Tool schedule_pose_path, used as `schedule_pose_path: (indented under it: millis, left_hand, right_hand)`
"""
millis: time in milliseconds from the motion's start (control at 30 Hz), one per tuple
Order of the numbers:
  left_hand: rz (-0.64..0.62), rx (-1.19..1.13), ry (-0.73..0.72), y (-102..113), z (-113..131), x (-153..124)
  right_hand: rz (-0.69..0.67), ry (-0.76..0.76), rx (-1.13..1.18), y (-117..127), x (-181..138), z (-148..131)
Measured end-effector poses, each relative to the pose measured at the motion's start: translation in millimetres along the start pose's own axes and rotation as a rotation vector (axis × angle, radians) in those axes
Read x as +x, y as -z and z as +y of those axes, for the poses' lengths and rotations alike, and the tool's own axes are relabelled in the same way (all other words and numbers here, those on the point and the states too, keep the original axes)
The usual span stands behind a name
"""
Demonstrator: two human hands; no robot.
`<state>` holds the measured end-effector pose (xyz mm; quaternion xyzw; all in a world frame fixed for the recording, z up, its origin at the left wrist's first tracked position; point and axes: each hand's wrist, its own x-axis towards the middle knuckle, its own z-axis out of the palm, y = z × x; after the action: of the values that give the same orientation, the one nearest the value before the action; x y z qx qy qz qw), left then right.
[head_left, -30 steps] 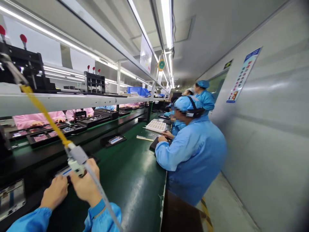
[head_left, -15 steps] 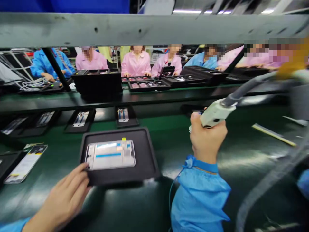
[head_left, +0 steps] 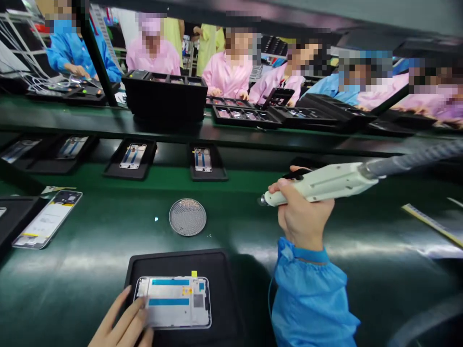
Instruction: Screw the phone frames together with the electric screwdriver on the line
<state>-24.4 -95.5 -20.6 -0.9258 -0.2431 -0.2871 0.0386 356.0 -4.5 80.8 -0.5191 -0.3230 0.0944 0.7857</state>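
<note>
A white electric screwdriver (head_left: 331, 182) with a ribbed grey hose or cable at its rear lies across my right hand (head_left: 304, 212). My fingers wrap round its front part, and its metal tip points left above the bench. Low in the view, a silver phone frame (head_left: 173, 314) with blue strips and a yellow tab rests in a black tray (head_left: 226, 289). My left hand (head_left: 125, 323) reaches over the frame's left end, fingers somewhat spread and slightly blurred. Behind the tray stands a round dish (head_left: 187, 218) with a dimpled surface and tiny pieces at its far edge, probably screws.
Several black trays with phone frames (head_left: 133, 156) line the far side of the green bench (head_left: 238, 217). Another phone body (head_left: 48, 219) lies at left, a yellowish strip (head_left: 430, 224) at right. Co-workers sit beyond a dark bar; a black bin (head_left: 164, 99) stands before them.
The tray with the phone frame sits lower and nearer, and the dish now shows behind it. My left fingers moved from the tray's edge onto the frame. The screwdriver swung to point left.
</note>
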Motion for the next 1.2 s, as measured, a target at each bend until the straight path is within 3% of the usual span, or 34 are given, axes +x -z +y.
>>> schedule_pose_path:
  millis: [133, 233, 367, 567, 967, 1200]
  left_hand:
    - [-0.130, 0.024, -0.242, -11, -16, 45]
    - [-0.209, 0.017, -0.273, -24, -26, 58]
    - [-0.205, -0.044, -0.258, -36, -34, 53]
    - [-0.178, -0.145, -0.242, -43, -43, 47]
    - [-0.126, -0.211, -0.169, -49, -40, 48]
    - [-0.189, -0.222, -0.184, -44, -43, 53]
  right_hand:
    - [-0.152, -0.073, -0.003, -22, -28, 8]
    - [-0.315, -0.157, 0.044, -43, -46, 14]
    - [-0.444, -0.232, 0.073, -72, -62, 24]
    - [-0.489, -0.292, 0.015, -90, -74, 42]
    - [-0.500, -0.298, -0.014, -90, -78, 51]
    - [-0.489, -0.292, 0.031, -87, -79, 56]
